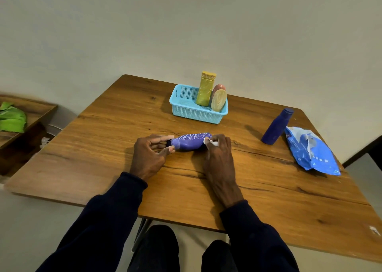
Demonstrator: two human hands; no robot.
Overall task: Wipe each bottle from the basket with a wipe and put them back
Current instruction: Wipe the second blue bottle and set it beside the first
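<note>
Two hands meet at the centre of the frame on a purple bottle, which lies on its side on the wooden table with its dark cap end toward the left of the frame. The left hand pinches the cap end between thumb and forefinger, with the remaining fingers loosely bent beside them. The right hand has its fingers curled round a white wipe and holds it against the bottle's other end; most of the wipe is hidden under the fingers.

Above the hands, in the upper centre of the frame, a light blue perforated basket stands on the table, well apart from the purple bottle. Its right half holds a yellow bottle standing upright, a tan bottle leaning just to the right of it, and a reddish bottle that is largely hidden behind the tan one.

At the right of the frame, a dark blue bottle stands on the table outside the basket, just beside a blue wipe pack whose flap is lifted.

At the left edge, a green cloth lies on a lower wooden shelf. Dark sleeves cover both forearms.
</note>
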